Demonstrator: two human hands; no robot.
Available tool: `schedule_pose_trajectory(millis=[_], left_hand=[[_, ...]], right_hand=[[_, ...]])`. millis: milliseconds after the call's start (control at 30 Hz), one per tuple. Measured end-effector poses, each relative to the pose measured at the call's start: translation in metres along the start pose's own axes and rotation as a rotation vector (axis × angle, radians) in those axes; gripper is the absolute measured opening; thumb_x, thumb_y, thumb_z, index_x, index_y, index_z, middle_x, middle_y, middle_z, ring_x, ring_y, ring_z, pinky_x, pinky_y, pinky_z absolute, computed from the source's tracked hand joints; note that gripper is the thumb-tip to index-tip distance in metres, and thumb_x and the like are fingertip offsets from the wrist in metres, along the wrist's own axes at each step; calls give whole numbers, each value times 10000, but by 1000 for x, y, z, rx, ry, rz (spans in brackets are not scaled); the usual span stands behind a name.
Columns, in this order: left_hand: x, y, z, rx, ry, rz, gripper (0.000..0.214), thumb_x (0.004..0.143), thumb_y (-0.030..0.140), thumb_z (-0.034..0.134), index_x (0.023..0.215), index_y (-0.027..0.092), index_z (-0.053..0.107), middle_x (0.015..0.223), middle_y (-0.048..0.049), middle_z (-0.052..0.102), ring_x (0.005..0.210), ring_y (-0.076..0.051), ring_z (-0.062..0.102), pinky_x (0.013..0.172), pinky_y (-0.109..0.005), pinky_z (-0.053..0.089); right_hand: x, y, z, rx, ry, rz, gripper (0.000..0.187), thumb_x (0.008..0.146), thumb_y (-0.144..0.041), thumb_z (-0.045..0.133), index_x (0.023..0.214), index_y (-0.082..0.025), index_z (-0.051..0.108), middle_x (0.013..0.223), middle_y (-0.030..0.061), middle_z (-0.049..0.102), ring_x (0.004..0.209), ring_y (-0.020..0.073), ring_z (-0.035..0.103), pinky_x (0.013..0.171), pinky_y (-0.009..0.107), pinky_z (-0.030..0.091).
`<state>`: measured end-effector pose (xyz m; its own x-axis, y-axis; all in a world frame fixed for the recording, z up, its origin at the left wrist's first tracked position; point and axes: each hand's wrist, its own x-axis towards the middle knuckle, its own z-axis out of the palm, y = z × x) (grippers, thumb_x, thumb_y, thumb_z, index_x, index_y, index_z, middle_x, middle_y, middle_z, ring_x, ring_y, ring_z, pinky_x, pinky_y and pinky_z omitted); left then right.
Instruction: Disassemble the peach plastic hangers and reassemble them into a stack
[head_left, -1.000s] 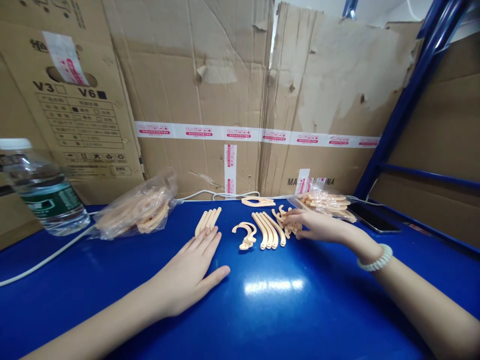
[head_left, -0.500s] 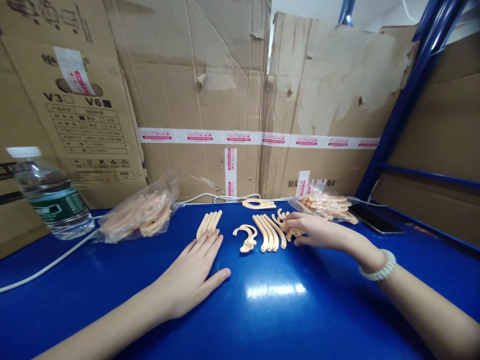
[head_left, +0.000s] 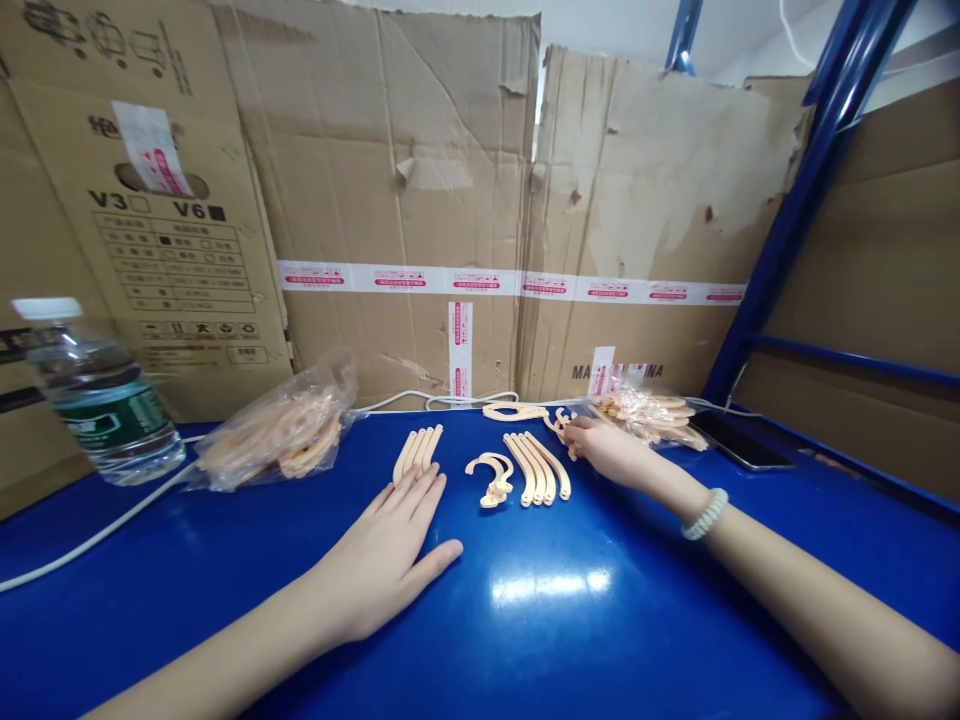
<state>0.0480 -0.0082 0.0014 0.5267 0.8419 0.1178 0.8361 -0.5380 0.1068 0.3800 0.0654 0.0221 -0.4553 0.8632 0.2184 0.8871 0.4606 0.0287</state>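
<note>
My left hand (head_left: 386,555) lies flat, thumb spread, its fingertips over the near ends of several cream curved strips (head_left: 417,448) laid side by side. To its right, a small group of cream hook-shaped pieces (head_left: 495,480) rests on the table. Beyond that is another row of longer curved strips (head_left: 534,468). My right hand (head_left: 611,455) is at a pile of hook pieces (head_left: 559,425), its fingers curled closed around part of it; the hand covers most of the pile. At the back lies a flat cream hanger-like loop (head_left: 514,411).
Clear plastic bags of cream parts stand at the left (head_left: 274,430) and back right. A water bottle (head_left: 109,410) is at far left, a phone (head_left: 739,440) at right. A white cable (head_left: 97,535) crosses the blue table (head_left: 525,650). Cardboard (head_left: 405,200) walls the back.
My right hand has moved slightly left and away from me, and its fingers have closed in on the pile of hook pieces. My left hand stays put.
</note>
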Motion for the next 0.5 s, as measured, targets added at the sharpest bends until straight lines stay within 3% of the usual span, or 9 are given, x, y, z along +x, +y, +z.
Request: schedule_pose_trajectory(millis=[267, 400, 500], left_hand=[[-1, 0, -1, -23, 20, 8, 771, 934, 633, 324, 1488, 96, 334, 1557, -157, 256, 1445, -332, 221, 1165, -510, 256], [-2, 4, -6, -12, -1, 1, 769, 940, 619, 313, 1495, 86, 312, 1563, -169, 222, 1449, -330, 196, 1167, -506, 251], [-3, 5, -7, 4, -9, 4, 771, 945, 612, 303, 1494, 72, 308, 1561, -184, 222, 1449, -332, 191, 1168, -502, 247]], right_hand=[[0, -7, 3, -69, 60, 67, 229, 886, -37, 457, 1000, -131, 631, 1004, 136, 644, 886, 215, 619, 758, 289, 454], [-6, -21, -13, -53, 151, 72, 246, 900, -21, 417, 984, -106, 632, 1014, 171, 644, 953, 265, 627, 833, 363, 473], [-13, -48, -28, -5, 239, 37, 262, 976, -120, 376, 1125, -121, 591, 1116, 169, 635, 1056, 266, 608, 916, 397, 470]])
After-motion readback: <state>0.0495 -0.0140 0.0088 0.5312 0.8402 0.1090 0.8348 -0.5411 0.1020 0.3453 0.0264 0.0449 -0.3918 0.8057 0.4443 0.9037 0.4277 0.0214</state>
